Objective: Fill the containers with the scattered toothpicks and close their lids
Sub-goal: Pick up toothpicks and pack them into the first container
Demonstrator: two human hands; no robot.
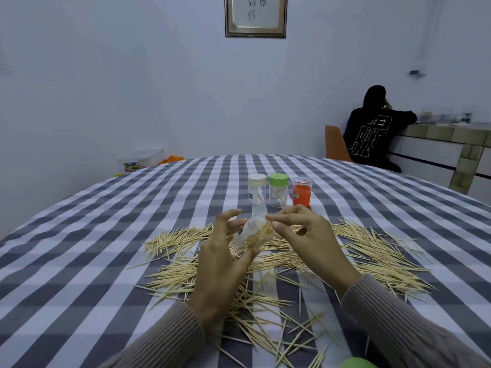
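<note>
Table [79, 248]: large, under a grey-and-white checked cloth; bears everything below.
Seated person [372, 131]: far right, in dark clothing, leaning on a tiled counter beside an orange chair; no part in the work.
Scattered toothpicks [372, 251]: a broad loose heap across the near middle of the cloth, thickest under and to the right of the hands, thinning towards the near edge.
Left hand [223, 258]: raised over the heap, thumb and curled fingers clasped round the held container, which lies tilted, mouth away from the person.
Right hand [308, 235]: just beside the container's mouth, fingertips pinched narrow at the toothpicks there; whether it grips a bundle or only nudges them in, I cannot tell.
Held container [251, 231]: clear, lidless, already carrying a good sheaf of toothpicks.
White-lidded container [257, 191]: upright beyond the hands, lid on, nearly empty.
Green-lidded container [278, 189]: upright just right of it, lid on, a few toothpicks inside.
Orange container [302, 192]: rightmost of the row, clear cap on.
Green lid [357, 363]: at the near edge, partly cut off; probably the held container's.
Step in hand: loading the held container.
Progress: early; most toothpicks lie loose.
Next move calls for: aligned sticks fed straight into the mouth, container steady.
</note>
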